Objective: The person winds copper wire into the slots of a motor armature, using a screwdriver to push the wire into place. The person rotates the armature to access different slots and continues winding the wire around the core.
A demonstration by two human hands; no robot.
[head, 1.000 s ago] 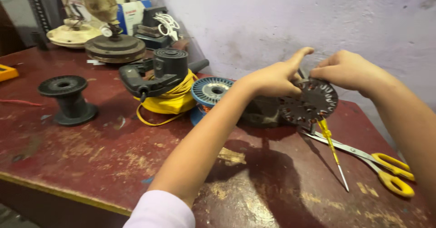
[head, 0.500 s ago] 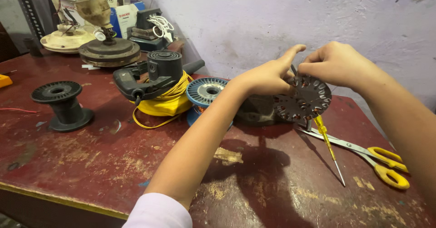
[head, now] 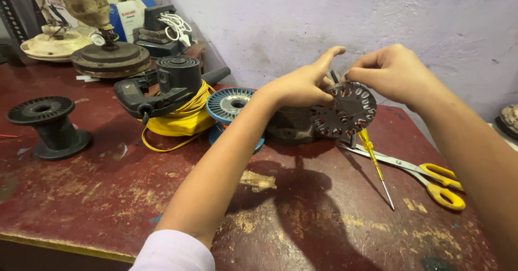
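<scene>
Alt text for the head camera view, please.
Two bare hands, left hand and right hand, hold a round slotted metal motor core upright above a worn red table. Yellow-handled scissors and a yellow screwdriver lie beside it.

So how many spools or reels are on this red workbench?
2: an empty black plastic spool stands at the far left; a blue reel lies mid-bench beside the yellow wire coil. Others may be hidden.
</scene>
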